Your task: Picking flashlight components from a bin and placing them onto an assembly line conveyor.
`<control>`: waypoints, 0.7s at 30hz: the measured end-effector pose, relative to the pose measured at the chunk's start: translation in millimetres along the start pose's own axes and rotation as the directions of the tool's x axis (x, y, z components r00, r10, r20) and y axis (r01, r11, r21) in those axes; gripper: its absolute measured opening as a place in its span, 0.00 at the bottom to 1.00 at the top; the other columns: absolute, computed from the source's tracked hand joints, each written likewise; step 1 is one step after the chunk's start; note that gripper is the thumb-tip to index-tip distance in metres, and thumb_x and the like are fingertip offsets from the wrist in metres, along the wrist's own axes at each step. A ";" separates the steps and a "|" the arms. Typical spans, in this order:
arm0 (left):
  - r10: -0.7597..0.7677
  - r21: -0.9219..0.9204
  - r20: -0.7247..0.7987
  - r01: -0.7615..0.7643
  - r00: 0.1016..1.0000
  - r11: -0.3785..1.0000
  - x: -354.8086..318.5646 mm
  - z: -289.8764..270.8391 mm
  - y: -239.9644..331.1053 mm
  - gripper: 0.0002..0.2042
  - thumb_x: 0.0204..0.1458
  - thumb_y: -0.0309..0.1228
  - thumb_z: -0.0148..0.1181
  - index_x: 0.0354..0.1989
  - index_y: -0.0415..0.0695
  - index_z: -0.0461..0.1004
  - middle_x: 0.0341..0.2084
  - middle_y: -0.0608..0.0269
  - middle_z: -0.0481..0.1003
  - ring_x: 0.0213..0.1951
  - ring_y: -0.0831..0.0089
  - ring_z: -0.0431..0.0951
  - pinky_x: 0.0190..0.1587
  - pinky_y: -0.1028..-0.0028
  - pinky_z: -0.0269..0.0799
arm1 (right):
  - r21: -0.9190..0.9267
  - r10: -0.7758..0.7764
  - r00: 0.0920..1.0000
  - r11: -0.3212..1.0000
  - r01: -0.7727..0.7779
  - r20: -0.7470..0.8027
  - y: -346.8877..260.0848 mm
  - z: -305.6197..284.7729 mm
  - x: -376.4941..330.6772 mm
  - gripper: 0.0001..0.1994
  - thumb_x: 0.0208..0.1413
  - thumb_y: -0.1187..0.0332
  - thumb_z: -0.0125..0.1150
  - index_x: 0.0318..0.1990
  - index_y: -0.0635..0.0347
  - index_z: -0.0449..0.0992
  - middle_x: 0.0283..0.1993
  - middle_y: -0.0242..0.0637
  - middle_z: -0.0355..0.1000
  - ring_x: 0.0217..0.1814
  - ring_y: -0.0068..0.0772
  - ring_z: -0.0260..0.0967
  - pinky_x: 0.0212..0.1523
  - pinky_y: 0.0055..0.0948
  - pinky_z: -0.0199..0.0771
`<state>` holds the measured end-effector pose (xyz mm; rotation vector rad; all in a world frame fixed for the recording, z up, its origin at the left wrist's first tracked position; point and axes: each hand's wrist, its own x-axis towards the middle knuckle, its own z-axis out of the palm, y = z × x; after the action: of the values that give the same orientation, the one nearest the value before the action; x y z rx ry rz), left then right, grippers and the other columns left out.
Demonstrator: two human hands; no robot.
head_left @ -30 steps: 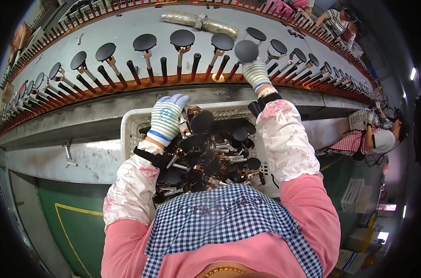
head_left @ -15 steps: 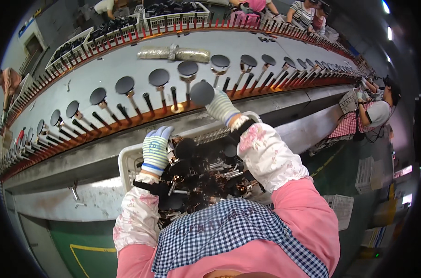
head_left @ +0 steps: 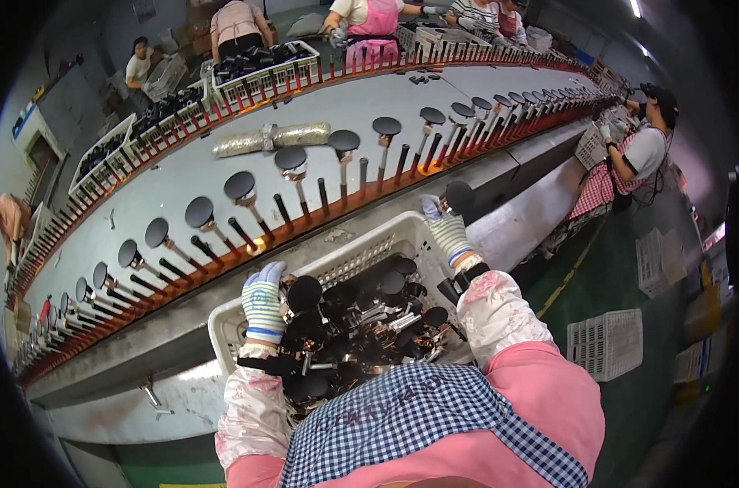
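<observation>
Black disc piece (head_left: 459, 197) gripped by right hand (head_left: 448, 231), fingers curled, at basket's (head_left: 377, 250) one o'clock; face tipped upward, long axis hidden. Left hand (head_left: 263, 309) placed at nine o'clock, grip unclear.

Gloved hands (head_left: 263, 309) apart; arms (head_left: 503, 315) forward

dark lettering (head_left: 385, 403) across blue checked apron (head_left: 414, 423), partly legible

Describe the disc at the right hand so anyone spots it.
Before the long table is a white crate. Beside its far-right corner is the right hand. The black disc there shows alone, outside the crate and the table's row of discs.
</observation>
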<state>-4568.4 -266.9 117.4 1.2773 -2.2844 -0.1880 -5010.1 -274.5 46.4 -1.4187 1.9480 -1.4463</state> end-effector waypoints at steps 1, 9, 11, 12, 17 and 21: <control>0.008 0.014 -0.009 -0.008 1.000 1.000 4.2 3.3 9.1 0.23 0.49 0.40 0.62 0.54 0.46 0.75 0.51 0.53 0.78 0.53 0.50 0.77 0.58 0.57 0.69 | 0.012 0.090 0.996 0.996 -0.091 0.026 6.6 -3.7 2.5 0.22 0.67 0.47 0.59 0.48 0.58 0.81 0.40 0.37 0.79 0.43 0.38 0.75 0.48 0.36 0.74; -0.027 0.028 -0.019 0.027 0.999 0.999 25.1 20.5 37.5 0.21 0.46 0.23 0.53 0.51 0.47 0.77 0.46 0.53 0.80 0.48 0.48 0.79 0.53 0.56 0.73 | -0.078 0.155 0.968 0.987 -0.142 0.198 0.5 -32.0 20.8 0.30 0.63 0.43 0.61 0.54 0.65 0.78 0.54 0.51 0.79 0.58 0.52 0.74 0.58 0.40 0.72; -0.036 0.028 -0.010 0.037 0.999 0.999 28.1 28.1 39.2 0.21 0.46 0.23 0.53 0.51 0.47 0.77 0.47 0.53 0.80 0.48 0.48 0.79 0.53 0.56 0.73 | 0.010 0.120 0.971 0.992 -0.124 0.205 6.1 -37.2 25.3 0.31 0.62 0.42 0.62 0.55 0.65 0.78 0.53 0.52 0.80 0.57 0.53 0.75 0.57 0.39 0.73; -0.046 0.016 -0.001 0.046 0.999 0.999 33.2 30.8 45.6 0.20 0.47 0.24 0.53 0.51 0.47 0.77 0.47 0.52 0.80 0.48 0.48 0.79 0.53 0.56 0.73 | 0.015 0.119 0.972 0.992 -0.125 0.203 12.9 -42.1 29.2 0.31 0.62 0.42 0.62 0.55 0.65 0.78 0.53 0.52 0.80 0.57 0.53 0.75 0.57 0.39 0.73; -0.018 0.004 -0.014 0.018 1.000 1.000 54.8 42.6 81.6 0.18 0.50 0.34 0.60 0.51 0.45 0.77 0.47 0.52 0.80 0.48 0.48 0.79 0.52 0.56 0.73 | 0.036 0.204 0.955 0.976 -0.217 0.215 30.9 -65.4 48.5 0.29 0.62 0.43 0.63 0.52 0.65 0.79 0.51 0.49 0.81 0.55 0.52 0.76 0.56 0.38 0.73; -0.021 0.022 -0.017 0.021 1.000 1.000 66.2 58.3 93.6 0.18 0.50 0.33 0.60 0.51 0.45 0.77 0.47 0.52 0.80 0.48 0.48 0.79 0.52 0.57 0.73 | 0.101 0.173 0.959 0.975 -0.199 0.224 35.9 -83.7 63.4 0.28 0.63 0.45 0.63 0.51 0.65 0.80 0.51 0.48 0.81 0.55 0.50 0.77 0.56 0.37 0.73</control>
<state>-4696.4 -277.7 124.9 1.3095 -2.2661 -0.1588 -5118.2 -284.3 69.4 -1.2436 1.7746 -1.2494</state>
